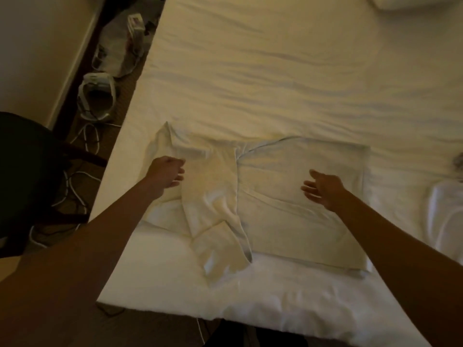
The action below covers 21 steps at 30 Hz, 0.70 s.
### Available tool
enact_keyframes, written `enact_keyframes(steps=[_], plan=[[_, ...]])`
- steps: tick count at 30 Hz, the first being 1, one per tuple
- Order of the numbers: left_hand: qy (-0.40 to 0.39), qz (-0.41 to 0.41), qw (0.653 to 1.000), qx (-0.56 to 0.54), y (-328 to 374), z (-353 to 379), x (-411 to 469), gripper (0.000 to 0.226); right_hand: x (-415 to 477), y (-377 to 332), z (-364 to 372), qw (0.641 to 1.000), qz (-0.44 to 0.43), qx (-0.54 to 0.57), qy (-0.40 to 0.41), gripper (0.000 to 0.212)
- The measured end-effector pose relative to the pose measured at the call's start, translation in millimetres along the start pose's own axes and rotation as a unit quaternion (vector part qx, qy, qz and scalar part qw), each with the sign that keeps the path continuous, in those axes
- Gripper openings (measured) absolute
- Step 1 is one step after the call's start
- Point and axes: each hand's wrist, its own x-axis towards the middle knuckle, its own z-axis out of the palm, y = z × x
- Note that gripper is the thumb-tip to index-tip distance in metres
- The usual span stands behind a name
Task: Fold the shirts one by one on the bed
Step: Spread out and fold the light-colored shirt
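- The shirt (288, 221), pale and creased, lies flat on the bed (275, 71) in the lower middle of the frame, close to the bed's near edge.
- Its wide body spreads toward the right. At its left end a narrower part is folded across it and runs down toward the lower centre.
- The left hand (166, 175) is at the left end of the shirt, fingers curled in against the thumb and pinching a fold of the cloth there.
- The right hand (323, 190) is over the shirt's body at centre right, palm turned leftward, fingers straight and spread. I cannot tell whether it touches the fabric.
- Another white garment (446, 216) lies on the bed at the right edge of the frame, apart from the shirt.
- A pillow (400, 2) shows at the upper right corner.
- A dark chair (25, 171) stands at the left edge, beside the bed.
- White cables (82, 136) trail over the floor between chair and bed, with a white device (96, 98) above them in the frame.
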Motion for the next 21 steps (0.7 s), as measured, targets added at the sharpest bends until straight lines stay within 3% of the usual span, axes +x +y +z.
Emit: enact_keyframes(steps=[5, 6, 8, 10, 11, 12, 14, 15, 18, 19, 21], plan=[[0.08, 0.006, 0.995, -0.065, 21, 29, 56, 0.026, 49, -52, -39, 0.996, -0.045, 0.04, 0.059, 0.05], [0.09, 0.002, 0.994, -0.07, 20, 32, 70, 0.031, 55, -58, -45, 0.996, -0.048, 0.042, 0.057, 0.048], [0.12, -0.019, 0.991, -0.064, 8, 36, 103, 0.053, 62, -69, -52, 0.997, -0.054, 0.027, 0.053, 0.032], [0.158, -0.045, 0.985, -0.053, 1, 46, 130, 0.093, 73, -79, -58, 0.996, -0.067, 0.008, 0.065, 0.047], [0.161, -0.046, 0.984, -0.056, 12, 53, 123, 0.091, 80, -83, -60, 0.995, -0.073, 0.0, 0.069, 0.054], [0.161, -0.049, 0.984, -0.058, 28, 61, 110, 0.075, 87, -87, -61, 0.995, -0.074, -0.006, 0.069, 0.057], [0.181, -0.056, 0.98, -0.066, 44, 75, 103, 0.046, 98, -94, -62, 0.996, -0.063, -0.012, 0.069, 0.053], [0.18, -0.075, 0.978, -0.069, 47, 79, 105, 0.045, 103, -96, -63, 0.996, -0.055, -0.016, 0.07, 0.048], [0.208, -0.113, 0.966, -0.104, 50, 85, 125, 0.084, 114, -99, -66, 0.995, -0.04, -0.023, 0.085, 0.036], [0.246, -0.125, 0.959, -0.068, 54, 86, 129, 0.097, 115, -101, -66, 0.995, -0.038, -0.032, 0.09, 0.034], [0.268, -0.144, 0.952, 0.026, 63, 85, 129, 0.102, 119, -102, -66, 0.995, -0.033, -0.039, 0.088, 0.035]])
